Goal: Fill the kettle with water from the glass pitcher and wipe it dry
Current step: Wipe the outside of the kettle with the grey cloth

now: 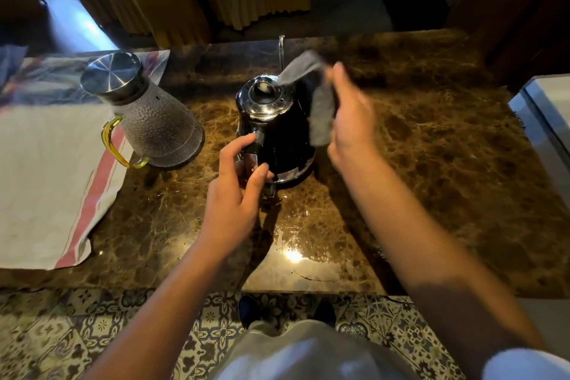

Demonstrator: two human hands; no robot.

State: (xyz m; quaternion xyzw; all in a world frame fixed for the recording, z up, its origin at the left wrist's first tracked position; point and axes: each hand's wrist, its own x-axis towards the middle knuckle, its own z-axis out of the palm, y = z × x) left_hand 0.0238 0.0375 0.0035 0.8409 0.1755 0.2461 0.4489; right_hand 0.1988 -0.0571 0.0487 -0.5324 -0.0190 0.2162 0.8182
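Brown marble counter (pixel 431 148): wiping step. My left hand (pixel 237 182) grips the black steel kettle (pixel 277 133) handle; right hand (pixel 351 120), blurred, apparently clutches a grey cloth (pixel 320 102). Next: wipe the body downward.

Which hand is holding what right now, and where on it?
Left hand grips the black kettle by its handle at the near side. Right hand holds a grey cloth by its right edge, draped against the kettle's right side.

Black conical metal kettle (pixel 277 133), chrome lid on, upright on brown marble countertop (pixel 431 163). Left hand (pixel 237 191) grips its handle. Right hand (pixel 351 120) presses grey cloth (pixel 317 102) against kettle's side. Textured glass pitcher (pixel 154 120) with yellow handle stands left, apart.
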